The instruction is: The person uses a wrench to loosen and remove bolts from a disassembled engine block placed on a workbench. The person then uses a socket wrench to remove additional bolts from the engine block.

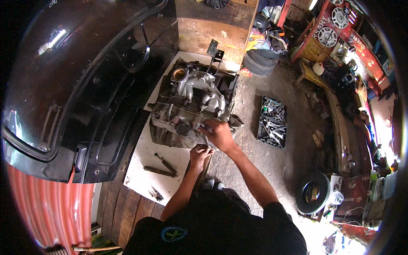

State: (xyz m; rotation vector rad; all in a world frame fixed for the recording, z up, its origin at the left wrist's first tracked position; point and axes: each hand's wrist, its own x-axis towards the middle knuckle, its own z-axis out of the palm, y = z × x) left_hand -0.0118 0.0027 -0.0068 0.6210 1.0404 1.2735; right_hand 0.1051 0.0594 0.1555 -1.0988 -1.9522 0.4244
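A greasy metal engine (187, 100) rests on a white board (140, 163), with a silvery manifold (204, 87) on top. My right hand (219, 135) is closed at the engine's near right side, its fingers curled against the casing. Just below it, my left hand (199, 156) pinches something small by the engine's near corner. A slim silvery piece shows between the two hands; its kind is too small to tell. A round dark cap (182, 128) sits on the engine left of my right hand.
Dark metal parts (163, 168) and small tools (156, 194) lie on the board to my left. A black toolbox (272, 123) full of wrenches and sockets stands on the floor at right. A black car body panel (85, 93) rises at left. Tyres (260, 61) are stacked behind.
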